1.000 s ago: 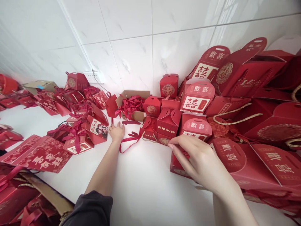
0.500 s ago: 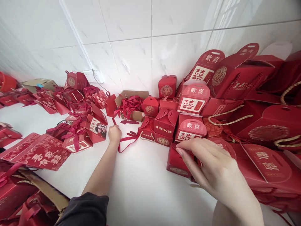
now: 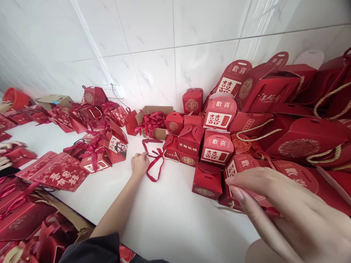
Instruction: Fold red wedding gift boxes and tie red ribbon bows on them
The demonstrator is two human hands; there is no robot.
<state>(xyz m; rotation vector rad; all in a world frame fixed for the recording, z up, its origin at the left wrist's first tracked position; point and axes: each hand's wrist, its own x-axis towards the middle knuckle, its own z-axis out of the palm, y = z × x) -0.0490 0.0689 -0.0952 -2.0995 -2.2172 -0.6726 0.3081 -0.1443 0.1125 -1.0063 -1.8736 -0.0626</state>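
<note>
My left hand (image 3: 139, 163) rests low over the white tabletop, its fingers pinched on the end of a dark red ribbon (image 3: 145, 147). Just to its right lies a looped red ribbon (image 3: 154, 179). My right hand (image 3: 285, 204) is close to the camera, fingers half curled, with a small gap between thumb and index finger and nothing seen between them. Its fingertips are over a red gift box with a pale front (image 3: 231, 170). Beside that stands a small closed red box (image 3: 207, 179) with a gold emblem.
Stacked red gift boxes (image 3: 298, 142) with rope handles fill the right side. An open carton (image 3: 160, 109) of ribbons stands by the tiled wall. Ribboned boxes (image 3: 95, 162) and flat red cards (image 3: 61, 171) lie left. Another person's hands (image 3: 4, 160) touch a box at the far left.
The view has shifted slightly. My left hand has moved a little down and right with the ribbon. My right hand has drawn right, away from the small closed box.
</note>
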